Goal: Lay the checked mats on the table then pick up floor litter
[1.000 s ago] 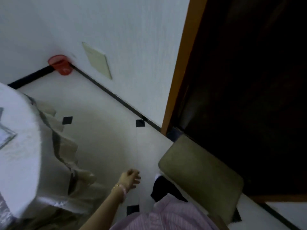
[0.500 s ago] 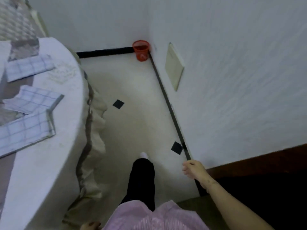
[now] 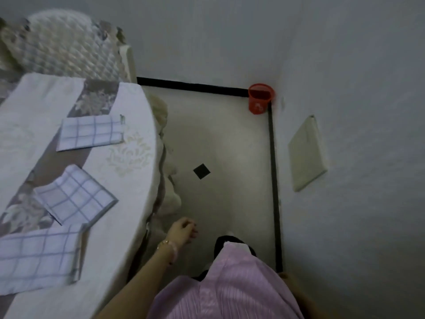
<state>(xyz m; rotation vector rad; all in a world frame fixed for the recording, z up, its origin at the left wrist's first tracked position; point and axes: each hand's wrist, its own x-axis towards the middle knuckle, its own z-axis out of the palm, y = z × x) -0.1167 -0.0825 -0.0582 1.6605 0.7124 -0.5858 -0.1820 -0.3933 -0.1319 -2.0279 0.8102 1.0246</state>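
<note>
Item 1: 3 checked mats, far [image 3: 90, 132], middle [image 3: 76, 194] and near [image 3: 38, 256], lie flat on the table [image 3: 128, 171], all to the left of the fingers and well apart from them, so the mat step looks done. Item 2: left hand [image 3: 182, 231], fingers [image 3: 192, 227] loosely curled and holding nothing, hangs just beside the tablecloth drape. Item 3: no litter is discernible on the floor [image 3: 220, 143]; a red waste bin [image 3: 261, 99] stands in the corner far ahead-right of the fingers, and the right hand is not clearly seen.

Dining corner of a home or small restaurant, round table draped in a white damask cloth [image 3: 128, 180], blue-checked fabric mats [image 3: 90, 132] laid on it, quilted chair back [image 3: 69, 47], pale tiled floor [image 3: 218, 146], red plastic wastebasket [image 3: 259, 102].
</note>
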